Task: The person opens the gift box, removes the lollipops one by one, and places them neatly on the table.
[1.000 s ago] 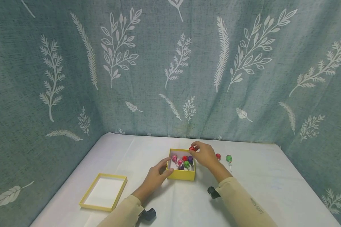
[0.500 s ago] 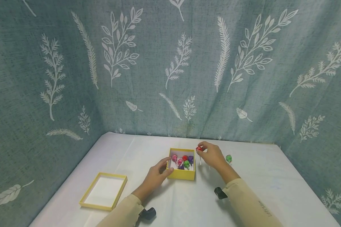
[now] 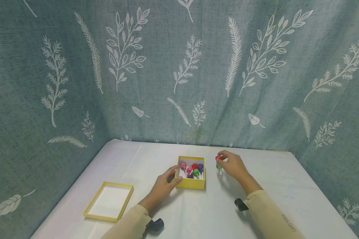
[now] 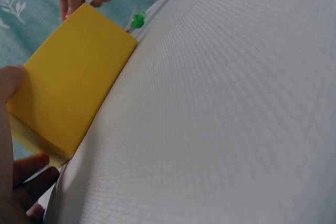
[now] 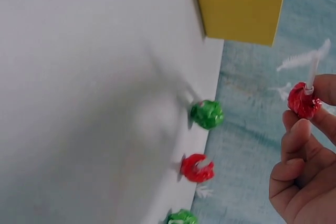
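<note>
Right wrist: red lollipop (image 5: 304, 101) pinched in right grip (image 5: 307, 169)

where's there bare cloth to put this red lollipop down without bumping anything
Bare tablecloth lies right of the right hand, out to the table's right edge, and also between the yellow box and the box lid. It is crowded between box and right hand: loose lollipops lie there, and the red lollipop hangs above them.
</note>
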### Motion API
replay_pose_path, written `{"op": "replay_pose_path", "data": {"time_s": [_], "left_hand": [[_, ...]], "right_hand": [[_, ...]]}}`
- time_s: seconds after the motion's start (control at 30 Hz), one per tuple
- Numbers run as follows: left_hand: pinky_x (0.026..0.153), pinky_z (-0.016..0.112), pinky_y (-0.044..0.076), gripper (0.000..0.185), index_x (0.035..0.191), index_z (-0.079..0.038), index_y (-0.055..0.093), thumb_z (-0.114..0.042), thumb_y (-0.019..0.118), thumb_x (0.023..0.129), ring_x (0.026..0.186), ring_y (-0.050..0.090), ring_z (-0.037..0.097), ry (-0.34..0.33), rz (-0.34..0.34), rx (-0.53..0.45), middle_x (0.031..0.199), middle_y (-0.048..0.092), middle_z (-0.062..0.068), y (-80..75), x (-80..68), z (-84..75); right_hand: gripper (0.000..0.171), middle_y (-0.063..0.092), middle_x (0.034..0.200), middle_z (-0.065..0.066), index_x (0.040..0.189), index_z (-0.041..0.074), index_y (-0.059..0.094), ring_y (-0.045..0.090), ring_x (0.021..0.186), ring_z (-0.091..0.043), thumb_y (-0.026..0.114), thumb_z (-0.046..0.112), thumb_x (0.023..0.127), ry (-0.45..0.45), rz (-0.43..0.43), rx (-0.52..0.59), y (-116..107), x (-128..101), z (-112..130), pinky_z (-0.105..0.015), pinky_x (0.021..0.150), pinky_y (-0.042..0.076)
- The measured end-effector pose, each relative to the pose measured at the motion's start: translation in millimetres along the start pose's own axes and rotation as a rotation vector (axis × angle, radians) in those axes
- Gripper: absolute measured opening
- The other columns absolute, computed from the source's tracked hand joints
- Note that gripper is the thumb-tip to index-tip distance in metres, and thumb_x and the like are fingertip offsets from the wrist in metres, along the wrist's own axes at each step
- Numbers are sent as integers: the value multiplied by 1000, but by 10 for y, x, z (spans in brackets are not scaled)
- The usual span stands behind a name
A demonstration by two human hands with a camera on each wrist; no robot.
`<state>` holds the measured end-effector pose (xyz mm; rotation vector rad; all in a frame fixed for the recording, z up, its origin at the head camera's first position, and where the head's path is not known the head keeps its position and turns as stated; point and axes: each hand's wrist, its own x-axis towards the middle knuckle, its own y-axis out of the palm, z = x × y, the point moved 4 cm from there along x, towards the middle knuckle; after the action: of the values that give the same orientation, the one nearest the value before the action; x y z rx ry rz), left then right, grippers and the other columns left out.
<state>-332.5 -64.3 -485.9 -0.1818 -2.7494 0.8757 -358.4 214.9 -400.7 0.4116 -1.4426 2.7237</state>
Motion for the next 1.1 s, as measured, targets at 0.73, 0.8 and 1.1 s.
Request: {"op": "replay_pose_path", "data": {"time_s": [0.73,0.8,1.1], "left_hand": [[97,52,28,51,130,-39,39,-50,54,83,120,41,25,-1,-11,6,129,48,2,-16,-11,3],[97,51,29,52,131,-39,39,-50,54,83,120,40,25,3,-10,4,130,47,2,-15,-8,1],[97,52,28,53,131,-35,39,-50,54,83,121,40,26,8,-1,7,130,46,2,-7,-3,-13]], "right_hand": [[33,63,97,-5,114,11,57,59,84,-22,58,26,85,25,3,-26,-199,-112,-441,-39,69,46],[33,62,99,-7,114,11,56,58,89,-26,58,26,85,34,8,-35,-222,-119,-475,-44,74,45],[35,61,101,-9,115,10,56,55,87,-28,59,27,85,34,14,-63,-302,-167,-621,-46,74,43]]}}
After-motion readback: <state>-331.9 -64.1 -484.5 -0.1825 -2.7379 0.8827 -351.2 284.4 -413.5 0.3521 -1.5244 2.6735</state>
